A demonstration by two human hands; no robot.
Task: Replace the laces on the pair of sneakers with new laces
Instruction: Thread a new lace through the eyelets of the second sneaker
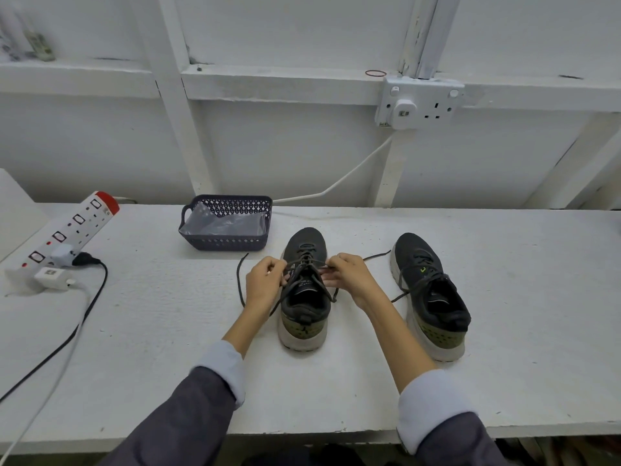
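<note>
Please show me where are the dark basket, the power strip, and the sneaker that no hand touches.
dark basket [225, 244]: head view, on its front wall.
power strip [69, 227]: head view, on its white body between sockets.
untouched sneaker [424, 275]: head view, on its laced midfoot.

Workshop: white-painted workbench [504, 297], wall socket [421, 104], power strip [64, 237].

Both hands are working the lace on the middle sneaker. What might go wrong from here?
1. The left hand and right hand both pinch the lace, nothing pins the sneaker: it may slide or tip.
2. The lace's loose end trails toward the second sneaker and might snag its laces.
</note>
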